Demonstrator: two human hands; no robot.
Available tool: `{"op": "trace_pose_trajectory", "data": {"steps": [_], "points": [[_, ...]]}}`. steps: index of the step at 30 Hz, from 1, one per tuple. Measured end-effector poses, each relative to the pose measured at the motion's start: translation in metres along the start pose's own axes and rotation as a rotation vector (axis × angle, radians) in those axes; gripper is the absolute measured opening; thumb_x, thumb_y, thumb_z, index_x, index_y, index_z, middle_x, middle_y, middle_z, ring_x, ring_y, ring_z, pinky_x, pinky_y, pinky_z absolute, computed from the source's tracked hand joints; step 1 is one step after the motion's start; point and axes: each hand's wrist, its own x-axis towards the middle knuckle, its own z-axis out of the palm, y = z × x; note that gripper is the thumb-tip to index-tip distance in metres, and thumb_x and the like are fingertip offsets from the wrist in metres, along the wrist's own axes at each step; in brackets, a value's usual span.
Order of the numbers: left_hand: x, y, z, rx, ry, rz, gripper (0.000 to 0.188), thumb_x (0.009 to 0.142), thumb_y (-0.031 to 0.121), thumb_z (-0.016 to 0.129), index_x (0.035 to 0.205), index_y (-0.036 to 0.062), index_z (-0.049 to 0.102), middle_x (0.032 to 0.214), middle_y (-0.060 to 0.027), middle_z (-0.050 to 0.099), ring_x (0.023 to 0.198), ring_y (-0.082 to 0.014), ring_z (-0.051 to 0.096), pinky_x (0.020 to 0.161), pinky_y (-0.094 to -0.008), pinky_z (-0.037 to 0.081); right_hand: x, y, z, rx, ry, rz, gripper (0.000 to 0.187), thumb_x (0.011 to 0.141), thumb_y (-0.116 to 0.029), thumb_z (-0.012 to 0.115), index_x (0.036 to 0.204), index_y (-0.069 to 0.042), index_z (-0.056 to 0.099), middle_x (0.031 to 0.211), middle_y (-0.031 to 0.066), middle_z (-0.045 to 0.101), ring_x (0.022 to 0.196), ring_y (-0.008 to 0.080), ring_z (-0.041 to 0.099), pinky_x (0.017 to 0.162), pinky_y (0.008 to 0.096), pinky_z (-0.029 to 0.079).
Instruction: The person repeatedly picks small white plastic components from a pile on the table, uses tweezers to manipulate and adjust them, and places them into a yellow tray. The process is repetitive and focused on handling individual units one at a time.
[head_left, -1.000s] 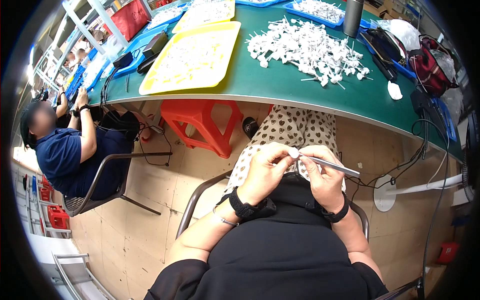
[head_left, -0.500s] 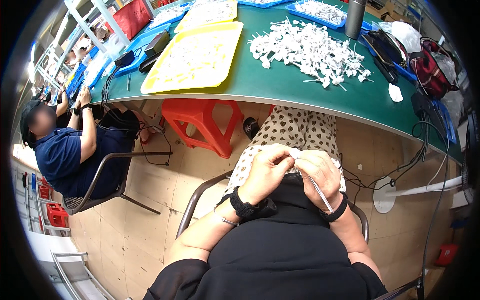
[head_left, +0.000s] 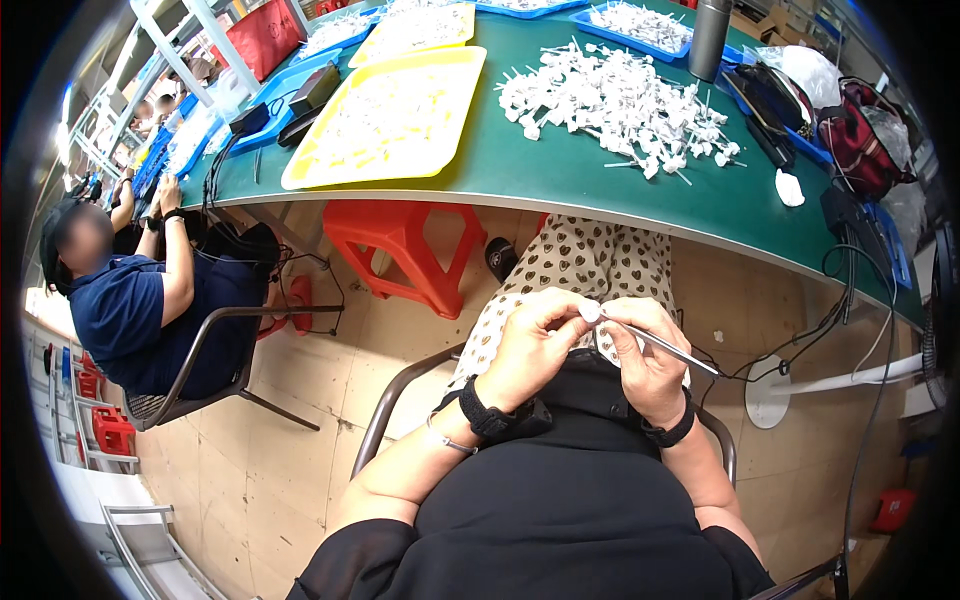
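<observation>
Above my lap, my left hand (head_left: 545, 335) is closed, pinching a small white plastic piece (head_left: 590, 312) between thumb and forefinger. My right hand (head_left: 648, 350) holds a thin metal rod-like tool (head_left: 672, 349), its near tip at the white piece and its far end sticking out to the right past the fingers. The exact kind of tool is too small to tell. On the green table ahead lies a loose heap of similar white pieces (head_left: 625, 105), several with thin stems.
A yellow tray (head_left: 462, 120) of small pieces stands left on the green table (head_left: 560, 185). A dark bottle (head_left: 710, 40) and bags (head_left: 865, 135) are at the right. Under the table is a red stool (head_left: 400, 225). Another person (head_left: 135, 300) sits at the left; cables (head_left: 850, 270) hang right.
The metal tool has swung from pointing down toward my right wrist to pointing outward to the right. My right fingers have shifted on it; my left hand stays nearly still.
</observation>
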Motion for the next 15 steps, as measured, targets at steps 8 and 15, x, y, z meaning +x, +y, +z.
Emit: {"op": "trace_pose_trajectory", "data": {"steps": [8, 15], "points": [[0.0009, 0.0001, -0.0006, 0.101, 0.009, 0.11, 0.008, 0.093, 0.003, 0.072, 0.101, 0.0021, 0.07, 0.09, -0.0056, 0.071, 0.083, -0.0127, 0.069, 0.074, -0.0259, 0.056, -0.0029, -0.0009, -0.0001, 0.028, -0.004, 0.113, 0.011, 0.09, 0.002, 0.073, 0.101, 0.001, 0.07, 0.093, 0.0121, 0.071, 0.079, 0.0225, 0.069, 0.07, 0.0313, 0.055], [0.0014, -0.0004, -0.0001, 0.16, 0.021, 0.154, 0.007, 0.093, 0.005, 0.072, 0.099, 0.0022, 0.071, 0.09, -0.0064, 0.072, 0.082, -0.0144, 0.07, 0.073, -0.0273, 0.056, -0.0024, -0.0004, -0.0012, 0.004, -0.017, 0.135, 0.01, 0.091, 0.001, 0.072, 0.101, -0.001, 0.07, 0.092, 0.0113, 0.071, 0.076, 0.0204, 0.067, 0.068, 0.03, 0.054]]}}
